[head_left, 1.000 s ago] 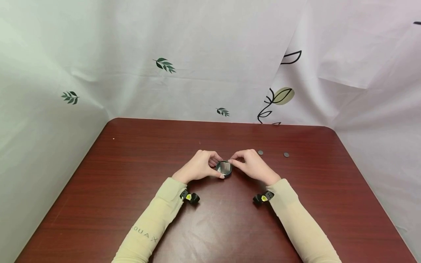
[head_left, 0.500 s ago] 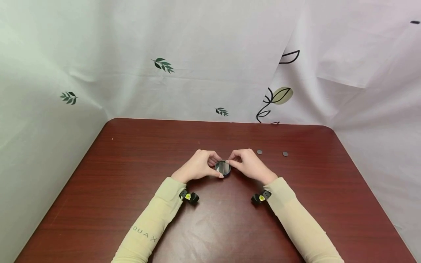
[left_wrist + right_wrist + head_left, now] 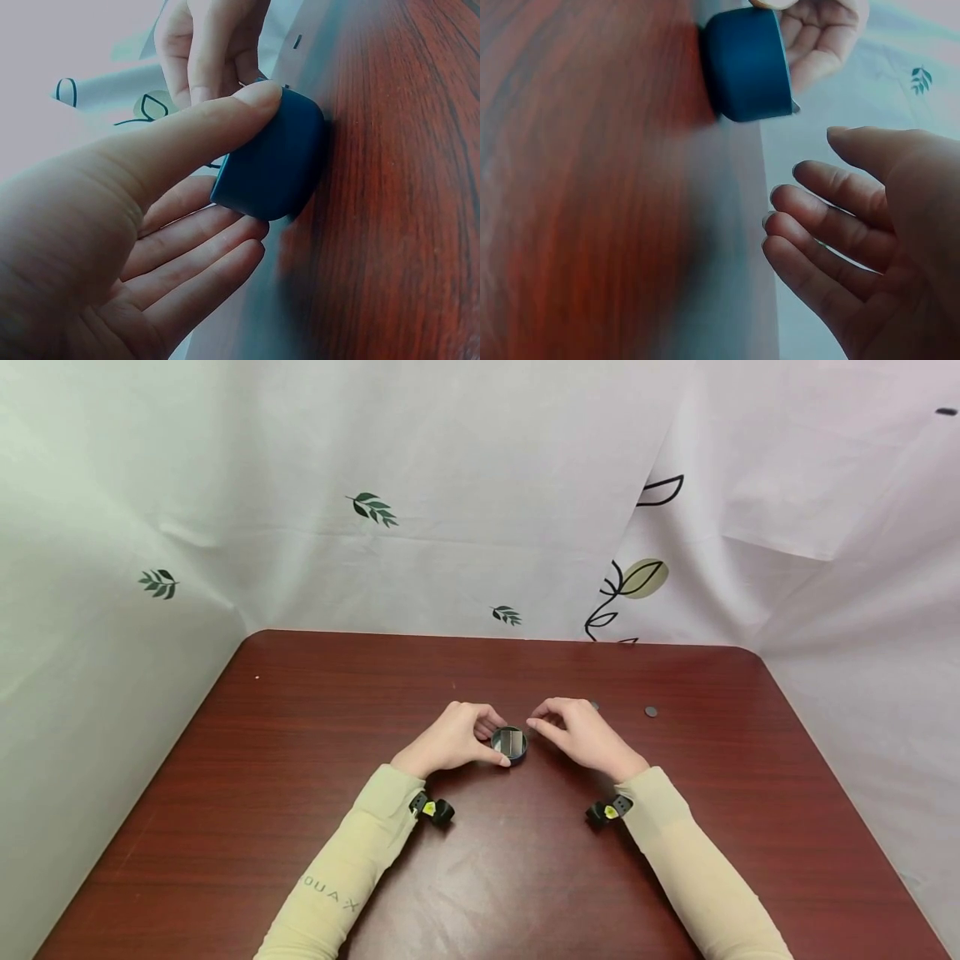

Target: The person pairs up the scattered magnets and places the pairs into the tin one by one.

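A small round dark blue container [image 3: 274, 161] stands on the table, open at its top. My left hand [image 3: 450, 739] grips it from the side, thumb on the near wall and fingers behind. Shiny, mirror-like flat pieces [image 3: 517, 742] show inside it, side by side; a small glinting corner [image 3: 796, 107] pokes past the rim in the right wrist view. Just right of the container, my right hand [image 3: 581, 735] hovers apart from it. Its fingers [image 3: 832, 195] are loosely bent and hold nothing.
A small grey disc [image 3: 651, 712] lies on the brown wooden table [image 3: 465, 877], to the right of my right hand. Another grey disc [image 3: 595, 705] peeks out behind that hand. White cloth [image 3: 450, 568] with leaf prints hangs around the table.
My right fingers have left the container's rim and drawn back to the right, now partly covering the nearer disc. The left hand keeps its hold; the shiny pieces inside turned slightly earlier.
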A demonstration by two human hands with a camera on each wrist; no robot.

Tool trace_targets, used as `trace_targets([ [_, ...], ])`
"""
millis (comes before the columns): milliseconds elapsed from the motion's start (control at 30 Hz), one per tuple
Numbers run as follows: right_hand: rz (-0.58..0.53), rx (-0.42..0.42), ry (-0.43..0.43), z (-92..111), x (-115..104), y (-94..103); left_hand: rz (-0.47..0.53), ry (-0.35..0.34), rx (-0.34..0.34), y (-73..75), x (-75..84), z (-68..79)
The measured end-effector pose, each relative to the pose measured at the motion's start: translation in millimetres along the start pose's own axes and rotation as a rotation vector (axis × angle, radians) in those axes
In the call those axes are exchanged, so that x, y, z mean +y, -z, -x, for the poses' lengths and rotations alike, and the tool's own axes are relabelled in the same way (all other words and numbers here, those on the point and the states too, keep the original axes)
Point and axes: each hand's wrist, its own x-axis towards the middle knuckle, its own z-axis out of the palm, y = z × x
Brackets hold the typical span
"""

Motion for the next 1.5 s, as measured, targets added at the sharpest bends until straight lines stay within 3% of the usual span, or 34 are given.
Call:
trace_targets([
  [933,0.069,0.050,-0.085,29,20,36.9,0.027,-0.004,-0.004,-2.6,-3.5,0.8],
  [1267,0.081,0.128,-0.081,42,30,50.6,0.030,-0.012,-0.004,-1.6,-5.3,0.8],
  [1500,0.077,0.151,-0.130,50,37,61.5,-0.023,-0.026,0.002,1.8,-4.0,0.4],
])
